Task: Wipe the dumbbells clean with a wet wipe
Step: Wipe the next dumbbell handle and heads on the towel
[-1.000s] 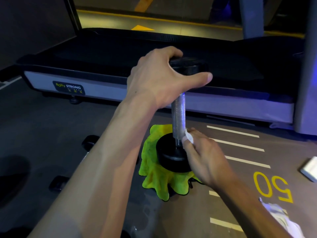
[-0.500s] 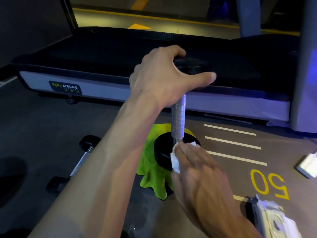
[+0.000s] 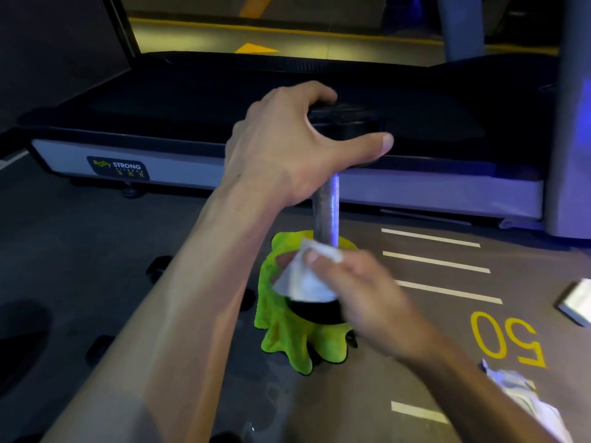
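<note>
A black dumbbell with a knurled metal handle (image 3: 326,212) stands upright on a lime-green cloth (image 3: 287,343) on the floor. My left hand (image 3: 287,145) grips its top head from above and holds it steady. My right hand (image 3: 361,292) presses a white wet wipe (image 3: 300,279) onto the top of the lower head, at the foot of the handle. A second dumbbell (image 3: 160,263) lies on the floor to the left, mostly hidden behind my left forearm.
A treadmill deck (image 3: 192,161) marked BODY STRONG runs across the back, with its upright post (image 3: 572,123) at the right. A wipes packet (image 3: 524,398) lies at the lower right, a white flat object (image 3: 579,302) at the right edge. Painted lines and "50" mark the floor.
My right hand has slid the wipe from the right side of the lower head, around the base of the handle, to its left top. My left hand keeps its grip.
</note>
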Demonstrator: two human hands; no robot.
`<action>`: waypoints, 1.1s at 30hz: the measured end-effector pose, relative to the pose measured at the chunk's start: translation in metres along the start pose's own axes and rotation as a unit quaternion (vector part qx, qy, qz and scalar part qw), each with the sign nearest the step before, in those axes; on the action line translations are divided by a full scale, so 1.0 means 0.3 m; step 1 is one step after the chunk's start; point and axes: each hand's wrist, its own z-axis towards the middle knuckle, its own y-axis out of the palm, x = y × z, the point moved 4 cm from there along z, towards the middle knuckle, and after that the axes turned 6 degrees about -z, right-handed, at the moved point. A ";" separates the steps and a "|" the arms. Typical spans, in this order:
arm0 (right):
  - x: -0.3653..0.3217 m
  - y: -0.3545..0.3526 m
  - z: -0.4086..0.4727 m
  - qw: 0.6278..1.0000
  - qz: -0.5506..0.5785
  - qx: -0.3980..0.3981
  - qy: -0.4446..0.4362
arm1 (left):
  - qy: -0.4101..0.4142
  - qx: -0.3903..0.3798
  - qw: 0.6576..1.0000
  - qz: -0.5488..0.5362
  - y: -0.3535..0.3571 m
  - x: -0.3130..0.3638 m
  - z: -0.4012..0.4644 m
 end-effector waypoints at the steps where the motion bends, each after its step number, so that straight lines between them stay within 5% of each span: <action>1: 0.005 -0.050 -0.004 0.995 0.096 0.032 0.026 | 0.000 -0.001 1.000 0.000 -0.001 -0.001 0.001; 3: 0.037 -0.161 -0.013 0.976 0.142 0.152 0.068 | 0.001 -0.006 1.000 -0.001 0.000 0.000 0.001; 7: 0.085 -0.303 0.005 0.933 0.035 0.347 0.094 | -0.002 -0.009 1.000 -0.007 0.001 -0.003 0.006; 12: 0.068 -0.066 0.096 0.985 -0.029 0.122 0.115 | -0.008 -0.006 1.000 -0.017 0.001 -0.007 0.012; 17: 0.054 -0.059 0.020 0.988 -0.085 0.042 0.119 | -0.016 0.003 0.999 -0.037 -0.019 -0.034 0.013; 19: 0.044 -0.045 0.002 0.971 -0.226 0.013 0.081 | -0.017 0.007 0.999 -0.041 -0.026 -0.041 0.010; 22: 0.062 -0.022 0.026 0.918 -0.387 0.073 0.040 | -0.014 0.010 0.999 -0.038 -0.025 -0.042 0.005; 24: 0.068 -0.033 0.041 0.910 -0.395 0.109 0.060 | -0.013 0.006 0.999 -0.032 -0.021 -0.038 0.006; 33: -0.054 -0.082 0.174 0.962 -0.155 0.218 -0.043 | 0.019 -0.004 0.999 -0.032 -0.017 -0.049 0.019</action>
